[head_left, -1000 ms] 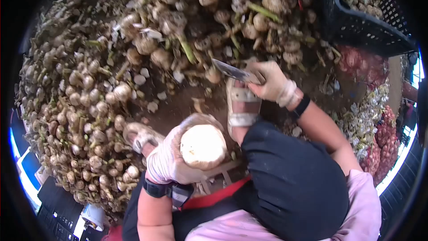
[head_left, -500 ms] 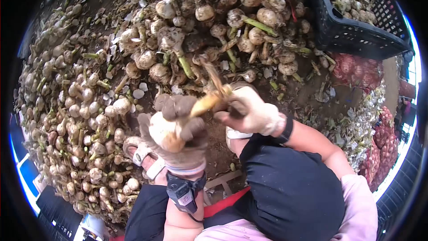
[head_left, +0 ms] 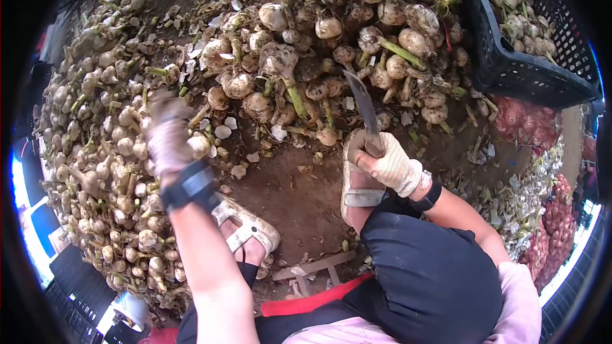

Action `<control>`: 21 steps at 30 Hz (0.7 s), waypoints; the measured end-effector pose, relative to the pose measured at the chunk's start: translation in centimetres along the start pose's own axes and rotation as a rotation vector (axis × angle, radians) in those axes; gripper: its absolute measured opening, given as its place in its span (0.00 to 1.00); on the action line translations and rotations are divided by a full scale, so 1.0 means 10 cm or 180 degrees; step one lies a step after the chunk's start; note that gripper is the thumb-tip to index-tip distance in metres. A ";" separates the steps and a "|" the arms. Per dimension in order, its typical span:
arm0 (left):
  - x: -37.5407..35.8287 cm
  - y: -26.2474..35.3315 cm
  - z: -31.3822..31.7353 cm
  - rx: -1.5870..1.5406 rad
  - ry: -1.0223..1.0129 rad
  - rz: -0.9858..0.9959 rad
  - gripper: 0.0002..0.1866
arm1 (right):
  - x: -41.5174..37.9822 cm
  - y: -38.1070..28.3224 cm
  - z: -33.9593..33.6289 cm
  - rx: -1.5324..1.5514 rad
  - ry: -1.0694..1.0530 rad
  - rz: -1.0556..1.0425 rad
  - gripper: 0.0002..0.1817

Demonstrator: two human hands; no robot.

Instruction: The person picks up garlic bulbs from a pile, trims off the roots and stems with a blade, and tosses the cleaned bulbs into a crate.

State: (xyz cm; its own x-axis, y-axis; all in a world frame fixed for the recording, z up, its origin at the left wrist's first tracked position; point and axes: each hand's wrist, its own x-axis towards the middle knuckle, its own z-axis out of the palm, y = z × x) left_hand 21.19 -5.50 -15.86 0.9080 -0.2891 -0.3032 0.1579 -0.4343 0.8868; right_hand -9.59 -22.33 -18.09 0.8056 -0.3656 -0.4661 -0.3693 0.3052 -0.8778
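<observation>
One-handed, clenches a knife (head_left: 364, 102) in the right hand (head_left: 395, 162) over the floor's (head_left: 280, 185) middle, with the left hand (head_left: 169, 134), too blurred to tell its grip, at garlic bulbs (head_left: 148, 239) toward the left edge, probably light, firm and papery, best cupped round the belly.

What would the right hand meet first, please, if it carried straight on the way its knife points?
Likely the heaped garlic bulbs beyond the tip of the knife, though depth is unclear.

The left hand (head_left: 169, 142) has swung away from the right hand (head_left: 392, 162) to the garlic pile (head_left: 146, 240), and the knife (head_left: 364, 103) has come into clear view.
</observation>
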 end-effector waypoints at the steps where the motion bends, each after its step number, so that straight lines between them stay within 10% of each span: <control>1: -0.05 0.00 0.28 0.0547 0.0025 -0.0579 0.38 | 0.01 0.04 0.02 0.0008 -0.0003 0.0011 0.04; 3: 0.41 -0.63 0.47 0.3117 -0.0567 -0.0119 0.41 | -0.01 0.12 0.07 -0.0121 0.0024 -0.0230 0.04; 5: 0.37 -0.74 0.58 0.3177 0.0021 0.0019 0.46 | -0.01 0.13 0.05 -0.0102 0.0142 -0.0076 0.05; 9: 0.04 -0.59 0.46 0.2757 -0.0497 0.0156 0.48 | 0.00 0.15 -0.05 -0.0933 0.0207 -0.0747 0.08; 13: -0.40 -0.78 0.21 -0.0645 -0.1257 -0.0987 0.46 | 0.01 -0.16 0.01 -0.1624 0.0036 -0.0744 0.12; 21: -1.44 0.18 0.36 -0.0739 -0.2056 0.0334 0.38 | 0.07 -0.58 0.26 -0.2967 -0.0712 -0.1246 0.17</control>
State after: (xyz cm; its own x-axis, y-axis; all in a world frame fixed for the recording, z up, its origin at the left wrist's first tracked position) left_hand 6.98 -5.22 -11.17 0.5215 -0.8007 -0.2948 0.2263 -0.2033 0.9526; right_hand -5.73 -22.07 -13.03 0.9790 -0.0919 -0.1820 -0.1983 -0.6366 -0.7453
